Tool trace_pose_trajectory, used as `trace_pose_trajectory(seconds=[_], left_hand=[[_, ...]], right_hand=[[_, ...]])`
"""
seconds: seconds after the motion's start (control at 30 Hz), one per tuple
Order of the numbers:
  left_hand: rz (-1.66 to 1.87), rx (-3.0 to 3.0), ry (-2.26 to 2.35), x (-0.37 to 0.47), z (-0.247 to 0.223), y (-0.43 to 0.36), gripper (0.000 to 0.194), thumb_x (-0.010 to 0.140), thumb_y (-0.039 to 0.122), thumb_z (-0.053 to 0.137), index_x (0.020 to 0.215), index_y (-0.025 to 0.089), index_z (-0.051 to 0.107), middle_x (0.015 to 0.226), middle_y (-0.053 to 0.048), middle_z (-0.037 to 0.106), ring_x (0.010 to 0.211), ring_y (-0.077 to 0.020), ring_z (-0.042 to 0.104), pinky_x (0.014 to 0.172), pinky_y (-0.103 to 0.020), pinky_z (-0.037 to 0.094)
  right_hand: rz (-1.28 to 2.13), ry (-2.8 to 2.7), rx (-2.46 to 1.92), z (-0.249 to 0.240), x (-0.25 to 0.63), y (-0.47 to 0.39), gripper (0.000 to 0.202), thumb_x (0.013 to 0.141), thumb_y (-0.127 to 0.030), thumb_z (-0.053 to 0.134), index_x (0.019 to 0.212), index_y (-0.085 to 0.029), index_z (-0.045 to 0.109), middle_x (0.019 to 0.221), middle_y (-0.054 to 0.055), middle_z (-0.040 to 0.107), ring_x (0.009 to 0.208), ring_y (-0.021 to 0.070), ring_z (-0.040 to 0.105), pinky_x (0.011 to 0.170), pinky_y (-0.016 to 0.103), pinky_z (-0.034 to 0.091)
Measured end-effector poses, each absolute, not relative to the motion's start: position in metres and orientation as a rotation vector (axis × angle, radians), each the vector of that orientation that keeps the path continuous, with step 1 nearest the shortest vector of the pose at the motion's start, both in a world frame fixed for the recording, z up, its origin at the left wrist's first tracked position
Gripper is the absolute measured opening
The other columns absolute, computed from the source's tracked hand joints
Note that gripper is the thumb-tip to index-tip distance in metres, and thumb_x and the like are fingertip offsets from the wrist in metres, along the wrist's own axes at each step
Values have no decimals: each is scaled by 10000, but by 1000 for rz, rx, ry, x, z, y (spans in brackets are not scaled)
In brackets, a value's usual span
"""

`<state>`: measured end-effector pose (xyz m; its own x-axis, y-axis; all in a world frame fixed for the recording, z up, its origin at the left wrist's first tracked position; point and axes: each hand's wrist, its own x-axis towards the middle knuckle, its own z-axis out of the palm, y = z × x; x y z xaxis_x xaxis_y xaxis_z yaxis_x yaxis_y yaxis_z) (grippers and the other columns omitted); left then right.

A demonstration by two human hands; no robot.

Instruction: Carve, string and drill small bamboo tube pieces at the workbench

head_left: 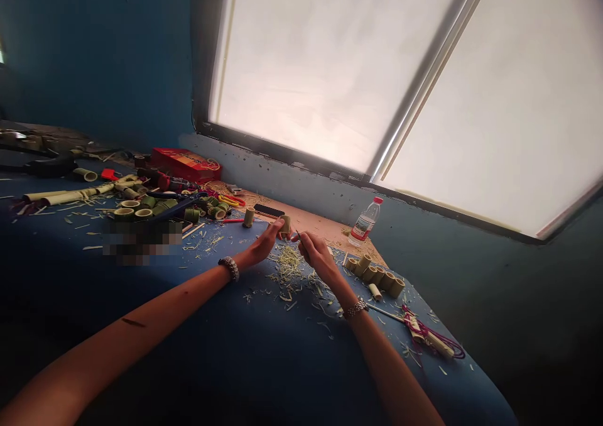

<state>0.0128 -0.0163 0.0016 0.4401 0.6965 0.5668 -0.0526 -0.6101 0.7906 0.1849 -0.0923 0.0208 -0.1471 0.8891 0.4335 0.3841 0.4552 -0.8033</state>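
Observation:
Near the middle of the table, my left hand [266,242] is closed around a short bamboo tube [286,225]. Just right of it, my right hand [315,253] has its fingers wrapped round a thin dark tool [298,234], its tip turned toward the tube. The tool is too small here to tell its kind. Under both hands lies a heap of pale bamboo shavings [288,262]. Another bamboo tube [248,217] stands upright left of my left hand, with a dark flat bar [269,210] behind it.
On the right stand several cut bamboo tubes [377,275], a water bottle [365,223] and a purple-corded bamboo piece [431,338]. Left are green bamboo rings [144,213], long sticks [70,195], blue-handled pliers [181,206] and a red box [186,164]. A window rises behind the blue table [264,338].

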Motion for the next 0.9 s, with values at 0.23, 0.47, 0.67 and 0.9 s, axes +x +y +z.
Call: trace_pose_trajectory(seconds=[0.23, 0.47, 0.67, 0.9], left_hand=[[1090, 1979, 458, 9, 11, -26, 354, 992, 523, 411, 887, 208, 534, 865, -32, 608, 878, -200, 557, 887, -370, 443], [1034, 2002, 383, 9, 11, -26, 373, 977, 573, 484, 904, 207, 504, 787, 8, 495, 748, -155, 462, 750, -323, 413], [995, 2048, 482, 5, 12, -31, 332, 981, 536, 478, 921, 210, 492, 829, 0, 516, 770, -165, 476, 726, -317, 418], [1020, 2179, 486, 5, 8, -27, 307, 990, 487, 472, 913, 204, 560, 929, -43, 639, 891, -200, 601, 879, -350, 472]], right_hand=[[192, -1856, -1223, 23, 197, -92, 574, 1016, -666, 395, 987, -174, 689, 690, 0, 549, 646, 150, 499, 623, 263, 372], [14, -2021, -1261, 28, 206, -98, 469, 1025, -566, 465, 1047, -175, 723, 717, 9, 626, 629, 147, 527, 632, 262, 340], [-182, -1994, -1302, 28, 206, -97, 417, 997, -554, 511, 1026, -194, 720, 722, 35, 651, 636, 173, 576, 633, 271, 335], [-165, -1586, -1337, 39, 236, -90, 561, 1003, -638, 393, 952, -162, 686, 640, 3, 529, 597, 163, 483, 603, 270, 328]])
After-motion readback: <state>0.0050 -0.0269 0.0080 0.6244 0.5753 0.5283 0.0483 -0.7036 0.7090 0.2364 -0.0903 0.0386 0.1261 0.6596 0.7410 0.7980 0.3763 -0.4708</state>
